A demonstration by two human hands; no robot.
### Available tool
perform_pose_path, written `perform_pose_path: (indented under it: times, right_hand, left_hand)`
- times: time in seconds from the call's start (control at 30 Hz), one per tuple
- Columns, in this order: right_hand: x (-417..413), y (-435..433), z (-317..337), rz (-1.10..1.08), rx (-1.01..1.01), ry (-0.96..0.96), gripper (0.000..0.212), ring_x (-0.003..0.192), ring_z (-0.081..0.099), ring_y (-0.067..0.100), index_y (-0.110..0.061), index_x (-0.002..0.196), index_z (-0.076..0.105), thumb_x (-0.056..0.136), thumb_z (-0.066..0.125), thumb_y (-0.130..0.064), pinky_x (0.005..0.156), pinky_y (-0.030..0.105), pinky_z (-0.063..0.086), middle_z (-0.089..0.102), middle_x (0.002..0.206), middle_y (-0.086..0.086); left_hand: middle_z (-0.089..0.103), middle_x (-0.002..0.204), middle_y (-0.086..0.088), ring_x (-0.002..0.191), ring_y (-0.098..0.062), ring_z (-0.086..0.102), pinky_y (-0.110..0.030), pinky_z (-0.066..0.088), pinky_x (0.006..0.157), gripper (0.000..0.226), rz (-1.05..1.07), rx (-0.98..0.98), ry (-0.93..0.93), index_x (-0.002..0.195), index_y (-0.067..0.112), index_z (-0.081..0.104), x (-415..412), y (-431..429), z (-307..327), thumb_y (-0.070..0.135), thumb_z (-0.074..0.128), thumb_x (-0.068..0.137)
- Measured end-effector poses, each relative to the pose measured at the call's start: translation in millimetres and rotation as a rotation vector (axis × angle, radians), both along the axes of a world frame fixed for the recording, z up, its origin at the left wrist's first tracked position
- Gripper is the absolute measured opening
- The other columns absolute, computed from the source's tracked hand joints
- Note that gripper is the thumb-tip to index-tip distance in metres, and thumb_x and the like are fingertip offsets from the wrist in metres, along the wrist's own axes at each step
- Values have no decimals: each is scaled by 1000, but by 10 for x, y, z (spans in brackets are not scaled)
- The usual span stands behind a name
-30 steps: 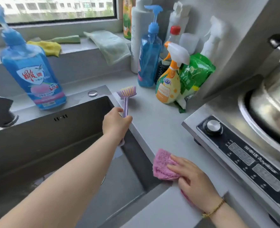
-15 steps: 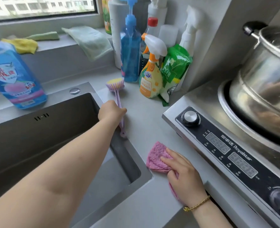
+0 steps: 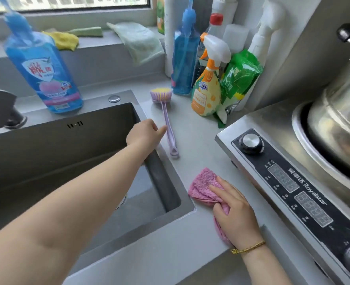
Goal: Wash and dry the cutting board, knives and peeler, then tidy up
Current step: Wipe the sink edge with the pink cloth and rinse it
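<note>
Surface: grey countertop [image 3: 198,140] wrapped round a steel sink [image 3: 100,118], below a window [image 3: 67,3] with a grey sill. Daylight. To the right stands one induction cooker [image 3: 293,182] carrying one steel pot [image 3: 338,124].

Count, bottles: two blue, the large blue pump bottle [image 3: 42,68] behind the sink and the smaller blue pump bottle [image 3: 185,58] in the back corner. Beside the latter are one orange spray bottle [image 3: 207,87], one green pouch [image 3: 240,77] and one white spray bottle [image 3: 262,38].

Count, sill: three cloths. These are the yellow cloth [image 3: 65,40], the green cloth [image 3: 85,31] and the pale green cloth [image 3: 137,42], the last draped over the edge.

The dish brush [image 3: 169,128] lies flat on the counter just right of the sink rim, head toward the bottles. The left hand [image 3: 143,134] is beside mid-handle. Its fingers are loosely curled and not round the handle, with the thumb tip at it (contact uncertain), so the grip is released.

The right hand [image 3: 235,212] rests on the pink cloth [image 3: 203,184] near the sink's front right corner. Its fingers are stretched flat and press down, not clenched.
</note>
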State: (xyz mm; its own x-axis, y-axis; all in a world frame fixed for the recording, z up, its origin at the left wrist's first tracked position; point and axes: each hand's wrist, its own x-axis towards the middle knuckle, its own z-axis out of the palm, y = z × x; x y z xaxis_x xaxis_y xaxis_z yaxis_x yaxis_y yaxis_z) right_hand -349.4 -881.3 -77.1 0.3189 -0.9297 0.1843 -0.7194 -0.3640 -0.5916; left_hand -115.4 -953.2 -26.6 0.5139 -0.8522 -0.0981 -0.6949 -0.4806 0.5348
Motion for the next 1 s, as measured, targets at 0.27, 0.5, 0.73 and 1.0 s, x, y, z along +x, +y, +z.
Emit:
perform_pose_path:
  times: [0.27, 0.5, 0.73, 1.0]
  right_hand:
    - [55, 109, 125, -31, 142, 57, 43, 132, 36, 18, -9, 123, 58, 85, 45, 8, 102, 12, 18, 45, 141, 3]
    - [503, 548, 223, -142, 108, 100, 41, 133, 36, 29, -1, 125, 54, 89, 36, -3, 110, 30, 24, 43, 142, 13]
    - [1664, 1791, 140, 3, 69, 101, 42, 131, 39, 25, -5, 126, 55, 88, 40, 4, 106, 27, 28, 42, 143, 7]
    - [1643, 1986, 332, -222, 149, 28, 44, 121, 45, 36, -4, 126, 54, 87, 33, -6, 97, 31, 35, 49, 135, 17]
  left_hand:
    - [58, 66, 11, 63, -12, 51, -30, 36, 65, 29, 115, -159, 14, 61, 32, 50, 496, 2386, 47, 20, 66, 82]
    - [68, 87, -20, 82, -43, 62, -55, 46, 75, 51, 322, -62, -259, 83, 1, 69, 1281, 4379, -459, 42, 42, 71]
    - [62, 112, -26, 111, -46, 52, -58, 31, 99, 61, 327, -37, -352, 105, -6, 65, 1797, 5250, -686, 38, 33, 79]
    - [60, 119, -23, 117, -42, 51, -58, 30, 101, 44, 309, -3, -421, 111, -2, 65, 1969, 5460, -552, 25, 45, 82]
